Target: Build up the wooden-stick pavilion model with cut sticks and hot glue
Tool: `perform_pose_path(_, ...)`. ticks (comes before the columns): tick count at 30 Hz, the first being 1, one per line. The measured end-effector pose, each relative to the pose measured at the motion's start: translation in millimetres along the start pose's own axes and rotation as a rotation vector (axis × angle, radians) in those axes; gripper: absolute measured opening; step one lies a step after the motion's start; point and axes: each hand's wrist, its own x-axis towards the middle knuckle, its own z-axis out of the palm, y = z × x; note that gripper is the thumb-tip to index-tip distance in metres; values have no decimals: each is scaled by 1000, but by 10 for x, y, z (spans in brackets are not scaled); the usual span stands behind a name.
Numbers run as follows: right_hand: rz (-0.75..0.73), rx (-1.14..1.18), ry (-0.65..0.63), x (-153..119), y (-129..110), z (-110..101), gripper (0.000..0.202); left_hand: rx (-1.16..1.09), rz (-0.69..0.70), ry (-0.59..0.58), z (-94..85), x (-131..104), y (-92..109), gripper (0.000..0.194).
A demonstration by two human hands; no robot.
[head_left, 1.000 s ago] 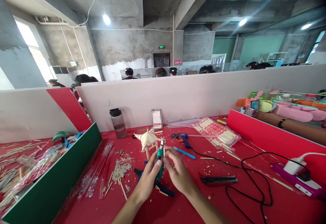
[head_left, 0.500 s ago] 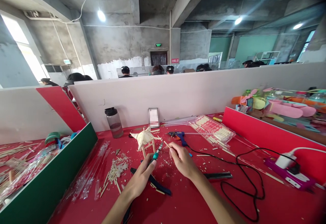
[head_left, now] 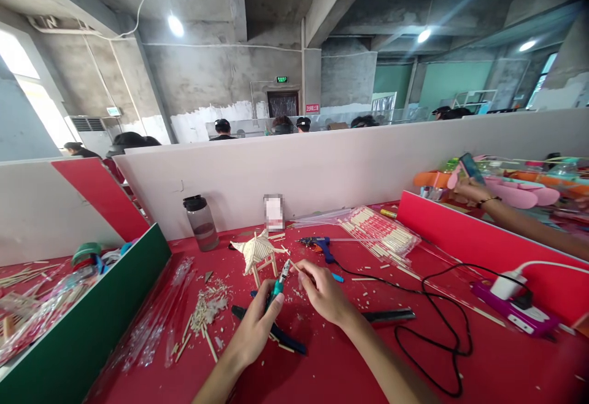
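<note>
My left hand (head_left: 260, 318) is wrapped round pliers with teal handles (head_left: 281, 278), their metal jaws pointing away from me. My right hand (head_left: 324, 290) pinches a thin wooden stick (head_left: 294, 265), its end close beside the jaws; whether they touch I cannot tell. Just beyond the pliers stands a small pavilion-like model (head_left: 258, 252) of wooden sticks, with a pointed roof and legs. Under my left wrist lies a dark blue curved tool (head_left: 289, 339), partly hidden.
Behind my right hand lies a blue glue gun (head_left: 324, 247), its black cord running right to a purple power strip (head_left: 515, 312). Bagged sticks (head_left: 386, 232) and a bottle (head_left: 201, 223) stand or lie farther back. Offcuts (head_left: 205, 309) sit left. A co-worker's arm (head_left: 515, 217) reaches beyond the red divider.
The pliers' jaws and the stick's end have come closer together. At the right, a co-worker's arm holding a phone has come into view. The whole view has shifted slightly.
</note>
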Motion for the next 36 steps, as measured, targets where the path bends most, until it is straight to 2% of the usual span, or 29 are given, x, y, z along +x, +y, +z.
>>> perform_pose_path(4,-18,10,-20,5,29,0,26,19,-49,-12,44,-48,114,71)
perform_pose_path(10,-50,3,-20,-8,-4,8,22,12,-58,15,64,-115,279,66)
perform_pose_path(19,-78,-15,2,-18,-27,-14,20,64,-15,5,64,-88,181,65)
perform_pose_path(26,-82,-28,12,-10,-6,-32,18,69,-37,18,84,-103,193,65)
perform_pose_path(36,-82,-27,1,-9,-20,-39,22,91,39,25,86,-99,170,57)
